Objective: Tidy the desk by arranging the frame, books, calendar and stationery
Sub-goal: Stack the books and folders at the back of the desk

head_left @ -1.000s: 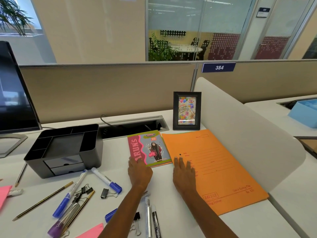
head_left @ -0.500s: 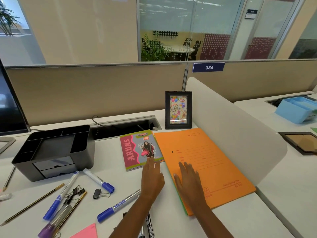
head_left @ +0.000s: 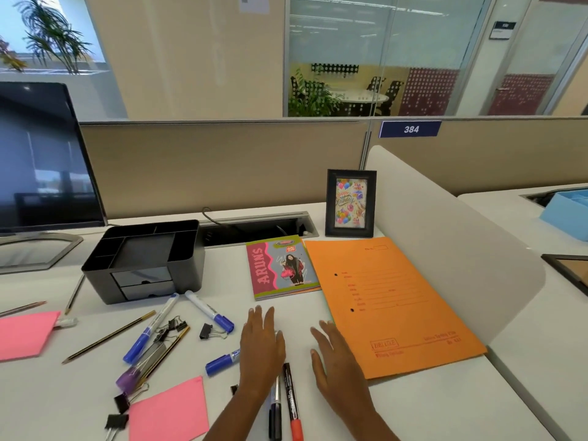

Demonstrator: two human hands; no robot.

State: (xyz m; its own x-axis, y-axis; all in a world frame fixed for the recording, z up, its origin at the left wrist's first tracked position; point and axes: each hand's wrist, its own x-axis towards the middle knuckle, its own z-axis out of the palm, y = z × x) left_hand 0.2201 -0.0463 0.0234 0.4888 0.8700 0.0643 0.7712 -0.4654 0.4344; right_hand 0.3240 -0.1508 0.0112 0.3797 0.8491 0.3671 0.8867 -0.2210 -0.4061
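- Head view: the left fingers (head_left: pixel 262 316) lie straight and close together, palm down, low in the middle of the frame. They grip nothing.
- The right fingers (head_left: pixel 327 332) are straight too, slightly spread, and empty. They sit just beside the folder's lower left edge.
- I cannot tell whether either palm touches the desk (head_left: pixel 413 409).
- The left hand (head_left: pixel 261 348) covers part of a blue marker (head_left: pixel 222 364). Two pens (head_left: pixel 291 402) lie between it and the right hand (head_left: pixel 337 361).
- Above the hands, the book (head_left: pixel 281 268) and the orange folder (head_left: pixel 391 303) lie flat, side by side. The frame (head_left: pixel 350 203) stands upright behind them, right of centre.
- Lower left: more markers, pencils (head_left: pixel 108 337), clips (head_left: pixel 210 331) and pink notes (head_left: pixel 168 409) lie scattered. No calendar can be made out.
- The organiser (head_left: pixel 143 259) at centre left looks empty.
- Judgement: frame, book and folder seem placed, and the stationery is the step in hand.
- The next move probably calls for curling the fingers round the nearest pens, then carrying them up-left into the organiser's slots.
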